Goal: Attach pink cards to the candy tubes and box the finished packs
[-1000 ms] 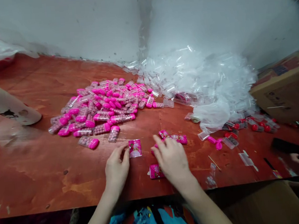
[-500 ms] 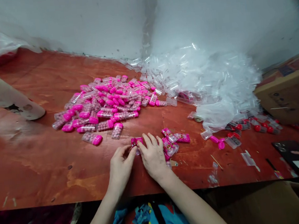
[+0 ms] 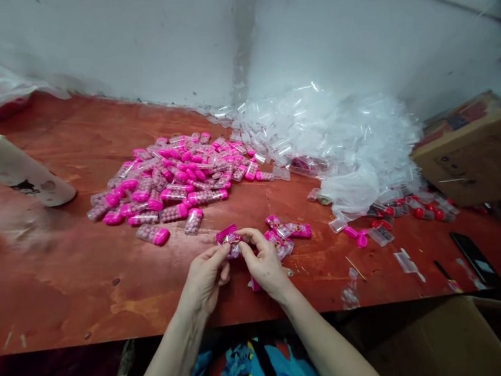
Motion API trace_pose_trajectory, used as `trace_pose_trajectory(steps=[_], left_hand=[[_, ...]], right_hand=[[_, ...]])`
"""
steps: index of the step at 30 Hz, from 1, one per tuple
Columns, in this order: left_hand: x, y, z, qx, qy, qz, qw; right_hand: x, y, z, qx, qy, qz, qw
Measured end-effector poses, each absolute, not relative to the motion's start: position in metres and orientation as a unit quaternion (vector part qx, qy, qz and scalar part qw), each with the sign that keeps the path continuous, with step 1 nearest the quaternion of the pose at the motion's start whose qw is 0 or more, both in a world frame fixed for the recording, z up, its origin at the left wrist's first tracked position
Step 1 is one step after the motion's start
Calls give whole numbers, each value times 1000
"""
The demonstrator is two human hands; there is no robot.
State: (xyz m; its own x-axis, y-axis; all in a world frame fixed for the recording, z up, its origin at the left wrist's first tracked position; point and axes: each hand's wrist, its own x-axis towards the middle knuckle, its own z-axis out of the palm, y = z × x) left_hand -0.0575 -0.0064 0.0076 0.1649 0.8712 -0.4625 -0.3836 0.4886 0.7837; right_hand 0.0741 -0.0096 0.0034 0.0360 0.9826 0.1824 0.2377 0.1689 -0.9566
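Note:
Between both hands is a small pink candy packet [image 3: 227,235], tilted so its printed face shows. My left hand [image 3: 205,277] pinches its near left edge with thumb and fingertips. On the other side my right hand [image 3: 263,263] grips it, thumb in front and fingers curled behind. Several similar pink packets [image 3: 279,243] lie just right of my right hand. Part of another pink piece shows beneath that hand. Beyond the hands is a heap of clear bottles [image 3: 178,177] with pink caps, filled with small pink balls.
A big mound of clear plastic containers [image 3: 343,137] lies along the wall. A pale tumbler [image 3: 22,171] stands left. Right are red-capped bottles [image 3: 430,212], a cardboard box [image 3: 478,160], a phone [image 3: 474,258] and a thin stick [image 3: 355,267]. The red table [image 3: 154,292] ends at my body.
The packet has come up off the table and tilted towards me, with both hands gripping its edges. The other person's hand near the phone has left that spot.

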Motion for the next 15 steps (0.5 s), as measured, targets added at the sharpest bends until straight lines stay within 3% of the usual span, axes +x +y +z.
trace_pose_trajectory(steps=[8, 15], left_hand=[[-57, 5, 7, 243, 490, 431, 717], [-50, 18, 6, 270, 541, 467, 646]], right_hand=[[76, -10, 3, -543, -661, 283, 433], [74, 18, 2, -504, -581, 399, 499]])
